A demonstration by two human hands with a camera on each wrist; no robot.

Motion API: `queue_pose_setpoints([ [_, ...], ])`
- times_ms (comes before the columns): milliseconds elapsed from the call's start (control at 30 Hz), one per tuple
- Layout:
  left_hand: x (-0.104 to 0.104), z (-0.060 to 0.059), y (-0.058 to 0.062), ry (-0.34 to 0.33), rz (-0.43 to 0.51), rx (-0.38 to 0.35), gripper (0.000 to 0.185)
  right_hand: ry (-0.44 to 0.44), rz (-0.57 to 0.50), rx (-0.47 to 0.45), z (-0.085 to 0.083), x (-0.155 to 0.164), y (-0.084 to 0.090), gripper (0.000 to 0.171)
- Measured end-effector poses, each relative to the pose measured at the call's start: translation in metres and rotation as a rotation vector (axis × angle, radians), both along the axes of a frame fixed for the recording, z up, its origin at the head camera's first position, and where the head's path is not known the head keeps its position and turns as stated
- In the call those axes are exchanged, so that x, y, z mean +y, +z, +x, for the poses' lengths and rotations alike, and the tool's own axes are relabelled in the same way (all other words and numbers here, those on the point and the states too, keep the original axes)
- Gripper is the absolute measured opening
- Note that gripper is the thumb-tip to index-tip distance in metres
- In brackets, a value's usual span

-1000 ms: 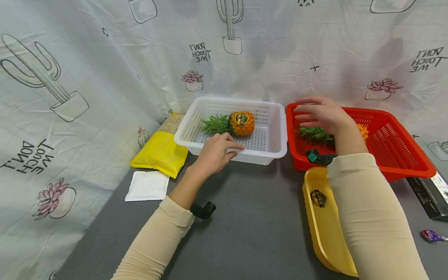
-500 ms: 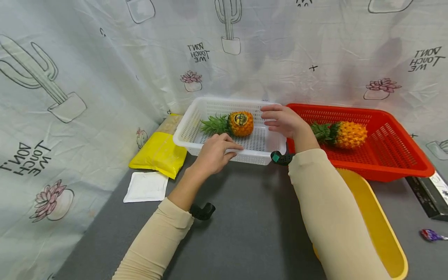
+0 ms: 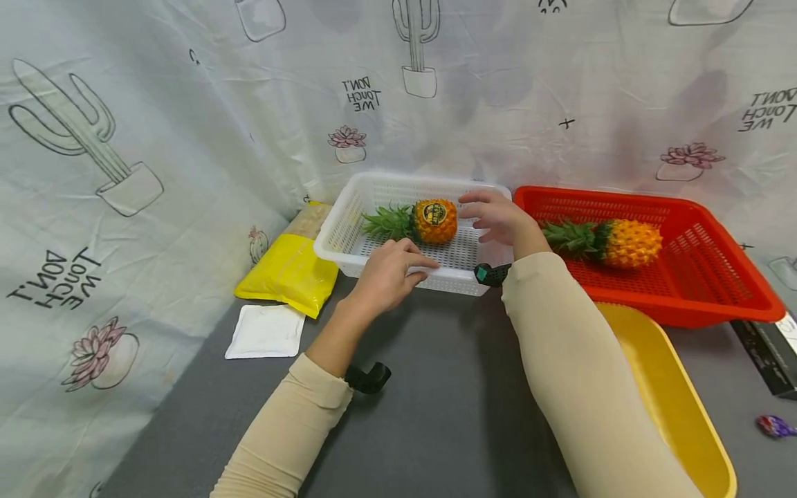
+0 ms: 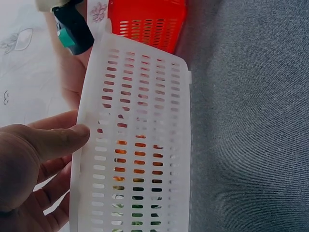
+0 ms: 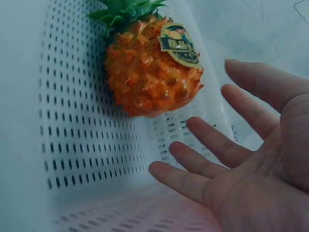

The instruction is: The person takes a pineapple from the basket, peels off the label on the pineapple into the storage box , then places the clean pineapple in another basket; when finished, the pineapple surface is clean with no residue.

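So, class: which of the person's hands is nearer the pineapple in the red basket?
Right. The right hand hovers inside the white basket, beside the red basket's pineapple; the left hand grips the white basket's near rim, farther away.

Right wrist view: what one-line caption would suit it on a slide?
An open right hand reaches into a white basket toward a small labelled pineapple, fingers spread and not yet touching it.

One pineapple (image 3: pixel 434 220) lies in the left basket (image 3: pixel 349 235), another pineapple (image 3: pixel 629 243) in the right basket (image 3: pixel 716 277) beside it.
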State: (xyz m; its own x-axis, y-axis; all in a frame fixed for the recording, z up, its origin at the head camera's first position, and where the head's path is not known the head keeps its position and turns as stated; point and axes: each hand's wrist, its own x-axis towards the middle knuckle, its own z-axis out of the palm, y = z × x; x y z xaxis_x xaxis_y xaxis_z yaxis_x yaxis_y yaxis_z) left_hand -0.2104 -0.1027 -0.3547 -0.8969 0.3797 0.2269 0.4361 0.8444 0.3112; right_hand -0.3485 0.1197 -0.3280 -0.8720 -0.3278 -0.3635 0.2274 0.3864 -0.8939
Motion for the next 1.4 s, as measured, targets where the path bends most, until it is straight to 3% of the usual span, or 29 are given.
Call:
queue_pose_setpoints([
  [267, 0.000, 0.001, -0.003, -0.010, 0.030, -0.017, 0.027, 0.026, 0.031, -0.018, -0.005, 0.000, -0.005, 0.064],
  [600, 0.001, 0.002, -0.005, -0.003, 0.076, 0.023, 0.027, 0.056, 0.148, 0.101, -0.018, -0.009, -0.011, 0.066],
  [867, 0.003, 0.004, -0.008, -0.001, 0.098, 0.023, 0.027, -0.026, 0.192, 0.226, -0.026, -0.016, -0.033, 0.059],
  [933, 0.003, 0.004, -0.008, -0.003, 0.103, 0.021, 0.027, -0.044, 0.191, 0.226, -0.026, -0.018, -0.034, 0.068],
  [1067, 0.002, 0.003, -0.006, -0.001, 0.103, 0.018, 0.027, 0.019, 0.181, 0.176, -0.024, -0.020, -0.032, 0.088],
  [1167, 0.002, 0.003, -0.004, 0.005, 0.090, 0.004, 0.027, 0.072, 0.174, 0.134, -0.021, -0.021, -0.030, 0.089],
  [1400, 0.002, 0.003, -0.004, 0.009, 0.087, -0.012, 0.027, 0.059, 0.137, 0.117, -0.019, -0.020, -0.030, 0.088],
])
